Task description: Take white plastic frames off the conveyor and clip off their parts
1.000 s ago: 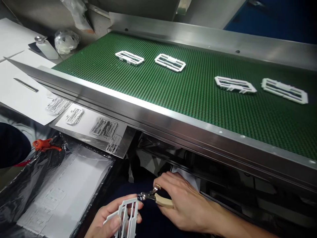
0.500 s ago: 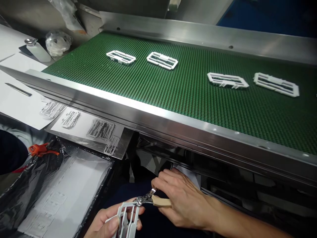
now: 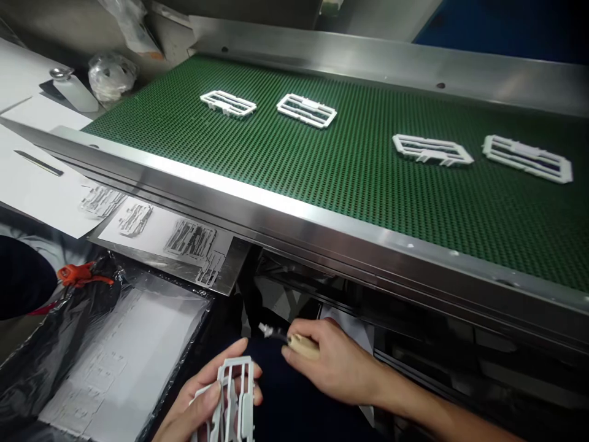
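Note:
My left hand (image 3: 202, 405) grips a white plastic frame part (image 3: 234, 399) at the bottom edge of the view, thumb across its face. My right hand (image 3: 331, 362) is closed round small cutting pliers (image 3: 289, 337) with tan handles, their metal jaws lifted a little above and to the right of the frame part. Both hands are below the steel front rail (image 3: 294, 227) of a green conveyor belt (image 3: 322, 159).
Several white frame parts (image 3: 306, 110) lie on the belt. Trimmed parts lie on a steel shelf (image 3: 184, 245) at left. A box lined with black plastic (image 3: 110, 362) holds white sheets. Orange-handled tool (image 3: 80, 274), a spray bottle (image 3: 71, 89), another person's dark sleeve (image 3: 23, 276) at left.
My right hand has lifted the pliers up and away from the frame part's top edge. The left hand has turned the part slightly and lowered it.

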Available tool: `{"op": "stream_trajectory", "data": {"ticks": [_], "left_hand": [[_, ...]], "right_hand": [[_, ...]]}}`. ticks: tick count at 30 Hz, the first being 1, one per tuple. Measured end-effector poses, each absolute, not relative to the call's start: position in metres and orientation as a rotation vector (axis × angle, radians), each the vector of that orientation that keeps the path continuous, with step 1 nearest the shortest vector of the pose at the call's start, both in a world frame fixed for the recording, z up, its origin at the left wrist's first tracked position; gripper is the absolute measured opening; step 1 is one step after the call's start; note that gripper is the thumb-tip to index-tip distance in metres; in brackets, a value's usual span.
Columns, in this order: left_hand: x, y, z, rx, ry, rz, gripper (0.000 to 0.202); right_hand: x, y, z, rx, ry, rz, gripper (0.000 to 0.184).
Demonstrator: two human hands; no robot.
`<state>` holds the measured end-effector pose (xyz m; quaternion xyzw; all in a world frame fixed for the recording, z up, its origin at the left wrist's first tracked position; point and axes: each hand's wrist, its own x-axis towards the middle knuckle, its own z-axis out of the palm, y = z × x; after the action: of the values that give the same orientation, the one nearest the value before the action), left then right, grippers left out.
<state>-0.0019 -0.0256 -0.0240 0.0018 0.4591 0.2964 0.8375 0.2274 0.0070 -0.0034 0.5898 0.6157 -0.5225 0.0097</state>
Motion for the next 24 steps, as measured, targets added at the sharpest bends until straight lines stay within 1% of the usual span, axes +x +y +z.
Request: {"op": "stream_trajectory", "data": {"ticks": [3,6,12,19,24], "left_hand": [[0.004,-0.020,-0.022,-0.019,1.092,0.701,0.028],[0.008,-0.015,-0.023,0.077,1.247,0.738,0.021],[0.008,-0.015,-0.025,0.389,1.394,0.702,0.032],[0.011,-0.014,-0.016,0.572,1.535,0.710,0.026],[0.013,-0.013,-0.012,0.638,1.587,0.782,0.030]], "right_hand": [[0.223,0.005,0.001,2.015,1.770,-1.574,0.018],[0.215,-0.002,0.010,1.991,1.735,-1.553,0.019],[0.202,-0.010,0.020,1.838,1.763,-1.637,0.021],[0.197,-0.013,0.015,1.857,1.853,-1.551,0.025],[0.190,-0.012,0.014,1.835,1.866,-1.491,0.029]]}}
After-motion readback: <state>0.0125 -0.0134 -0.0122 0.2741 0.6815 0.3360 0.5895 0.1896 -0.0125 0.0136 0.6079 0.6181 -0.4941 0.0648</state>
